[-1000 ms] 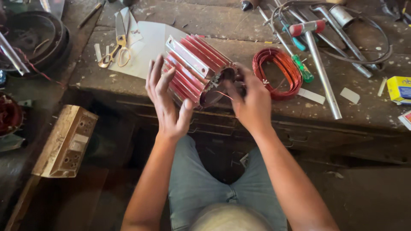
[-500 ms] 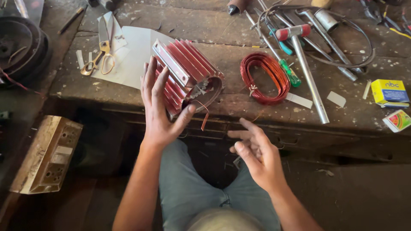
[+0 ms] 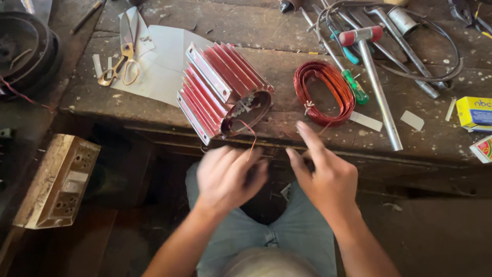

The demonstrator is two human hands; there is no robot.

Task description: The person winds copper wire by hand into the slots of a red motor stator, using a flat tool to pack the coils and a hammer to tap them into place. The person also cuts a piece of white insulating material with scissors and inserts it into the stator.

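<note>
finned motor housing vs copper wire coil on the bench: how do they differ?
The finned red motor housing is a bulky, rigid ribbed cylinder lying on its side at the bench edge; the copper wire coil is a thin oval loop lying flat, farther back. The housing's bore faces the person; the coil is open through its middle. Both are reddish.

The finned motor housing [image 3: 221,91] near the front edge of the bench [image 3: 246,23] is red with grey metal end rims. The wire coil [image 3: 324,92] beside it is coppery red. The scissors [image 3: 121,67] towards the left end have brass-yellow handles and lie on a pale grey sheet [image 3: 166,64]. The hammer [image 3: 373,72] is steel grey with red head faces. A screwdriver handle [image 3: 354,87] is green. At the right edge sits a yellow box [image 3: 474,113]. The bench itself is weathered brown, speckled white.
</note>
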